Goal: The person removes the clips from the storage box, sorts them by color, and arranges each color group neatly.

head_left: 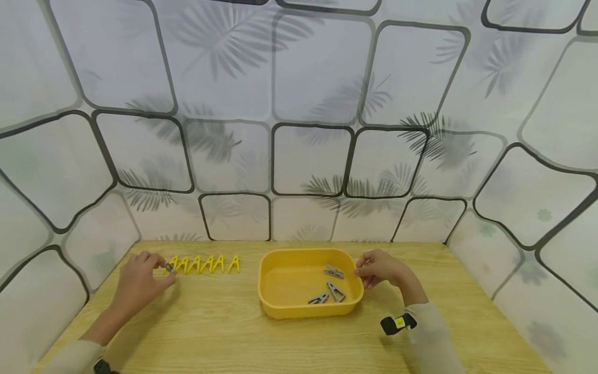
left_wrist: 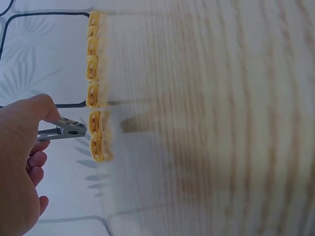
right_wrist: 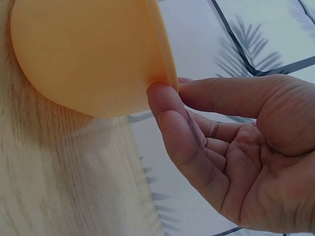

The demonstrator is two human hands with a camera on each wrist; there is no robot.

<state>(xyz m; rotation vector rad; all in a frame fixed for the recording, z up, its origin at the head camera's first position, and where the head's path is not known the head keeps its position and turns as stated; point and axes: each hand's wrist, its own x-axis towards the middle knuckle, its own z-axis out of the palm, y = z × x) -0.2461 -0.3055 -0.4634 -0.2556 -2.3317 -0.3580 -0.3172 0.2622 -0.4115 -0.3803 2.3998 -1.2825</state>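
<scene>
My left hand point(head_left: 140, 278) pinches a grey clothespin point(left_wrist: 75, 131) between thumb and fingers. The pin's tip points at a row of yellow clothespins point(left_wrist: 92, 96), right beside the near end of the row in the left wrist view. In the head view these yellow clothespins point(head_left: 233, 264) stand like small A shapes, several in a line toward the back left of the table. On the other side, my right hand point(head_left: 380, 267) grips the right rim of a yellow plastic basin point(head_left: 308, 312), thumb and fingers on either side of its wall point(right_wrist: 88, 54).
Three grey clothespins lie inside the basin: one near the back point(head_left: 334, 271), one at the middle right point(head_left: 335, 292) and one by the front wall point(head_left: 319, 298). The wooden table point(head_left: 210, 332) meets patterned wall covering point(head_left: 308, 161) at the back and sides.
</scene>
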